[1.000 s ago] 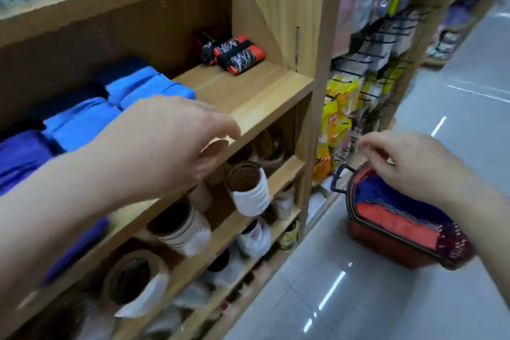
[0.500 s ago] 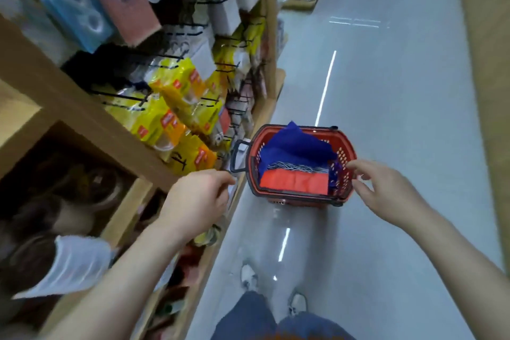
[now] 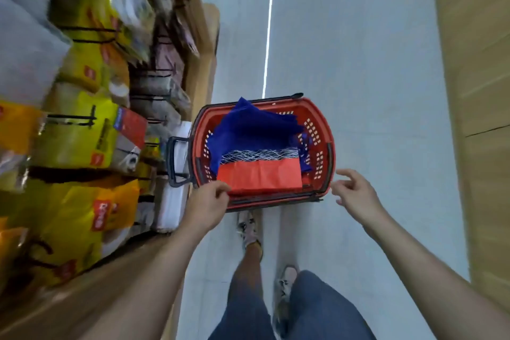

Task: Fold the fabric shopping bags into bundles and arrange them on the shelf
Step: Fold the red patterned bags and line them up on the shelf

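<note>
At 9 o'clock the yellow packets (image 3: 80, 132) are smeared, and I cannot read their labels. The orange bag (image 3: 259, 178) covers the near part of the blue bag (image 3: 254, 130) in the basket (image 3: 321, 113). I cannot tell if the left hand (image 3: 205, 207) pinches the orange corner. At 6 o'clock the frame edge cuts off the jeans (image 3: 317, 309).

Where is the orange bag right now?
In the head view the orange bag lies in the red basket on the floor, at its near end on top of the blue bag, with the left hand at its near-left corner.
</note>
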